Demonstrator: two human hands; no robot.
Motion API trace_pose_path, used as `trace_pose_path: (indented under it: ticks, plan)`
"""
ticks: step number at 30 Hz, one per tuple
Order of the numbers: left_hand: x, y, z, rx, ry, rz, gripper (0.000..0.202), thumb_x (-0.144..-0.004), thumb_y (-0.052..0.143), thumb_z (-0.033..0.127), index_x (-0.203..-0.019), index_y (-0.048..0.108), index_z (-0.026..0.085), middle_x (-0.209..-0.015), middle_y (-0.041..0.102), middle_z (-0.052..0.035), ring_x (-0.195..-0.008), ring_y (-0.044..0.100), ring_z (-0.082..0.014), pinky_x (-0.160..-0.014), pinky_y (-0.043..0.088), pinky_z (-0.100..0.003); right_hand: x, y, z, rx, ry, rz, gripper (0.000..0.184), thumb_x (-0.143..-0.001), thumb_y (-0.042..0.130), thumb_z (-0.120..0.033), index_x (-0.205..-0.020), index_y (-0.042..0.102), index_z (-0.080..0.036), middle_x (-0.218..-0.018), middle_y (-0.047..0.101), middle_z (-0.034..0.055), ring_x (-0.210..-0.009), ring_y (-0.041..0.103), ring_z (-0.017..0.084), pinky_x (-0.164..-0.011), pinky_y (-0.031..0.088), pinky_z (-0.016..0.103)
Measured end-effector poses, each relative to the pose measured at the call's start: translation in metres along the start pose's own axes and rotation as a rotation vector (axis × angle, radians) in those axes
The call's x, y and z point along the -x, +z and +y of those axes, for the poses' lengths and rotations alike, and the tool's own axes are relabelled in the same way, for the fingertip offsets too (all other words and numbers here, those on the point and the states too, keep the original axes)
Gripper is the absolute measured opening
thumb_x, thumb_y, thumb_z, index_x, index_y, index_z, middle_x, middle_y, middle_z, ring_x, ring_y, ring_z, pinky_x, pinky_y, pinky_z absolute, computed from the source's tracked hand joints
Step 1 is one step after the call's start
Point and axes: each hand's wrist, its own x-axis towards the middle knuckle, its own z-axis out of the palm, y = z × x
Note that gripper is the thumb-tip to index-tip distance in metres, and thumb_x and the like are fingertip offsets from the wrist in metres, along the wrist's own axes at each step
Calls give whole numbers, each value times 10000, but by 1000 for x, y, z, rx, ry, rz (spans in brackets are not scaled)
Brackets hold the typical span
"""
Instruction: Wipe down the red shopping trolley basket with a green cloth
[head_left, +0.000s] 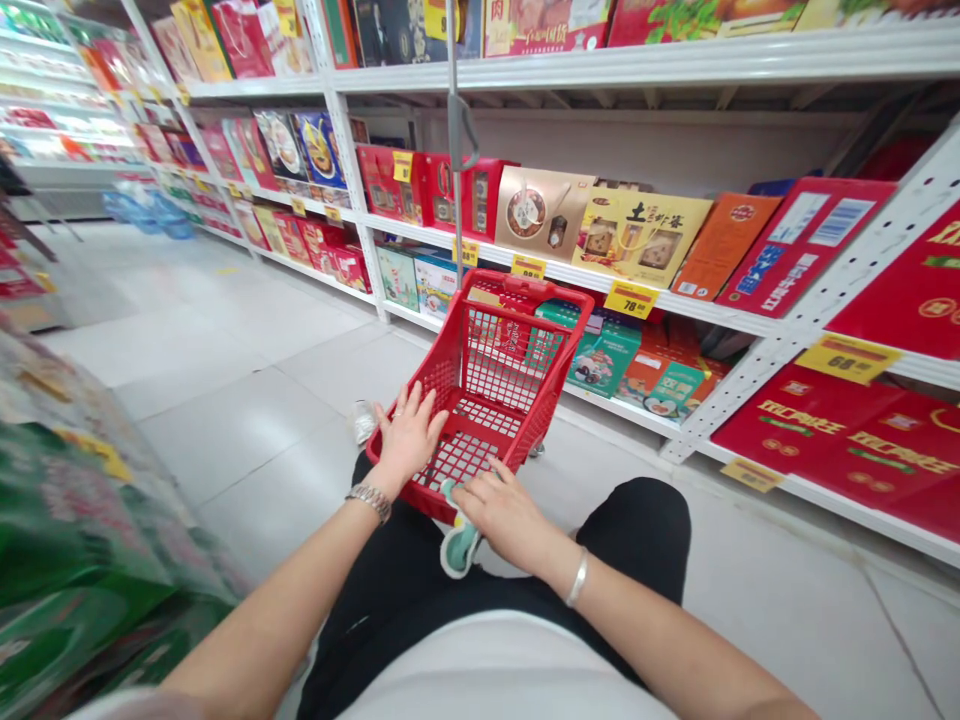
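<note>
A small red plastic shopping cart (491, 412) with grid walls stands between my knees, tilted in view. My left hand (411, 432) lies open with fingers spread over the cart's near left side. At the near rim, my right hand (510, 510) has its fingers curled around a teal-and-white cloth (459, 547), which hangs down below the rim. Part of the cloth is hidden under that hand. The cart's basket holds nothing that I can see. A thin grey pole (456, 200) rises beyond the cart's far left corner.
White shelving (675, 295) with boxed goods and yellow price tags runs along the right and far side. A blurred stack of green packages (90, 560) is close on my left. A pale crumpled object (363, 422) shows beside the cart. Blue water bottles (154, 212) stand farther off.
</note>
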Motion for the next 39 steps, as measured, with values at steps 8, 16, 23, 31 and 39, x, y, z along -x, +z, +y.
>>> trace_pose_path:
  ticks: [8,16,23,31,39]
  plan:
    - [33,6,19,32,61,-164,601,-1039,310,489,-1541,435,184,-1623,383,-146,-1550,242,-352,-1213,161,-712,2,-17,72,-17,-30,-29,300,-998,525,-124,-1244,655,-236,-1177,713,75,-1127,603,209,-1180,295,481]
    - [9,15,-2,2,156,-204,608,-1033,319,523,-1516,475,187,-1611,422,-134,-1544,273,-324,-1248,189,-606,27,-68,195,130,179,-140,359,-900,573,-85,-1200,694,-241,-1191,714,92,-1162,601,242,-1176,262,505]
    - [-27,17,-21,41,231,-240,549,-1008,433,488,-1458,538,193,-1559,507,-121,-1526,324,-287,-1266,183,-510,53,-97,250,209,298,-25,393,-881,536,-101,-1207,678,-269,-1249,704,76,-1205,581,256,-1176,229,567]
    - [-45,14,0,87,60,-187,504,-1033,318,407,-1429,558,207,-1558,507,-132,-1507,346,-333,-1215,218,-651,27,-89,232,288,457,-36,334,-883,503,-75,-1096,722,-212,-1105,714,98,-1089,589,259,-1117,295,466]
    - [-38,20,46,170,-66,-235,606,-1043,120,444,-1486,504,291,-1557,519,-49,-1471,419,-306,-1196,270,-651,-46,-35,122,277,341,-137,256,-1019,431,-191,-1092,676,-201,-1091,680,117,-1023,571,250,-890,382,365]
